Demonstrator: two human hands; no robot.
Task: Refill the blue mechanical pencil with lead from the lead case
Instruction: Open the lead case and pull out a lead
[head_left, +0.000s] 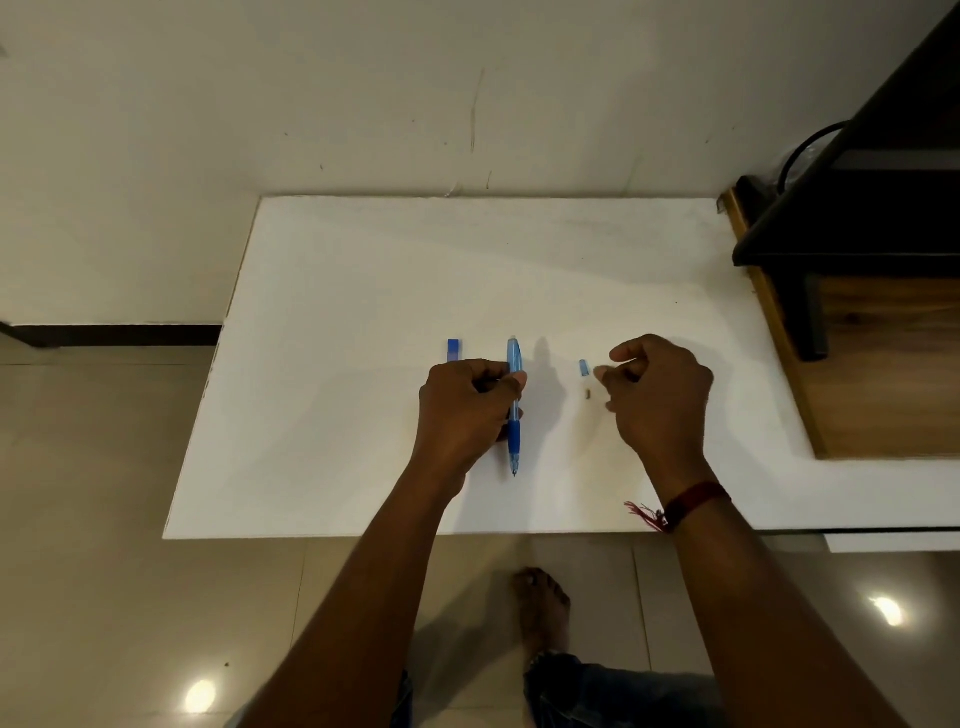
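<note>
The blue mechanical pencil (514, 405) stands roughly upright over the white table (363, 291), tip toward me, its top end uncapped. My left hand (460, 410) grips its barrel from the left. A small blue lead case (453, 349) lies on the table just behind my left hand. The pencil's small blue cap (584, 368) and a tiny eraser piece (587, 395) lie on the table to the right. My right hand (657, 392) hovers beside them with fingers loosely curled; whether it pinches a lead I cannot tell.
A dark wooden shelf unit (857, 234) stands at the table's right end. The wall (363, 104) runs along the table's far edge. Tiled floor (104, 519) and my bare foot (543, 608) show below the near edge.
</note>
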